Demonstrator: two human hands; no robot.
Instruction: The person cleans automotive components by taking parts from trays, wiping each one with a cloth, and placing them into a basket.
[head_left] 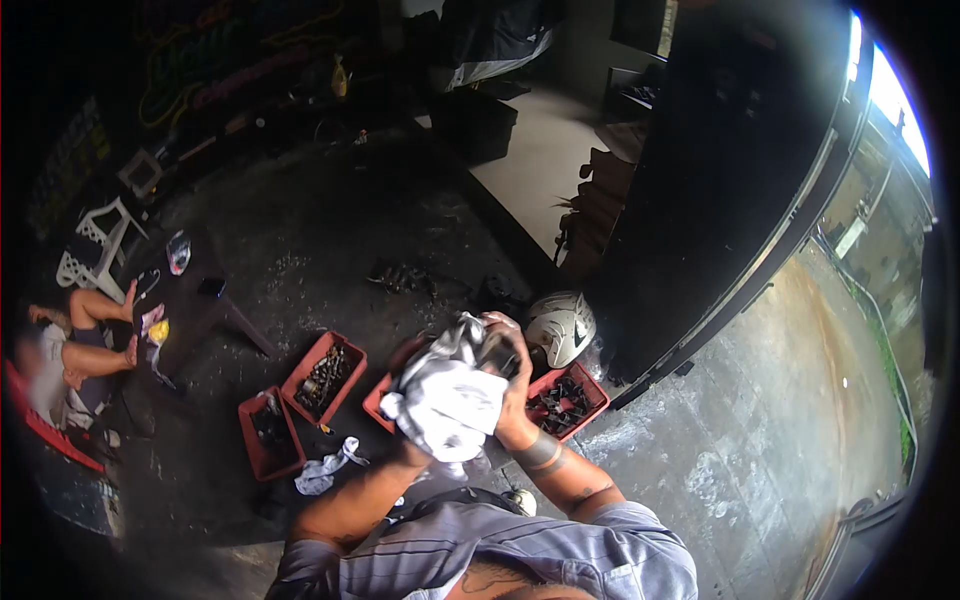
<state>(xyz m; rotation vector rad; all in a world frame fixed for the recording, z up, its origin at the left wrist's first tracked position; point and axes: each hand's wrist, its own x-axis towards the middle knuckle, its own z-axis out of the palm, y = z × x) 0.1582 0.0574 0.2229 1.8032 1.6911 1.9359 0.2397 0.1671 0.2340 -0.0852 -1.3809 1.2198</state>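
Observation:
I hold a silver and dark metal part [462, 340] up in front of my chest, its exact kind unclear. My right hand [515, 375] is closed around its right side, fingers curled over the top. A bunched white cloth [445, 410] covers the near side of the part and is blurred by motion. My left hand [415, 452] is wrapped in that cloth from below left; its fingers are mostly hidden. Beneath and beside the part, a red bin [378, 402] is partly covered from view.
Red bins with metal parts stand on the dark floor: one on the right [590, 405], two on the left [335, 355] [260, 465]. A white helmet [562, 328], a crumpled rag [328, 468] and a plastic stool [215, 300] are around. Another person [95, 355] sits far left.

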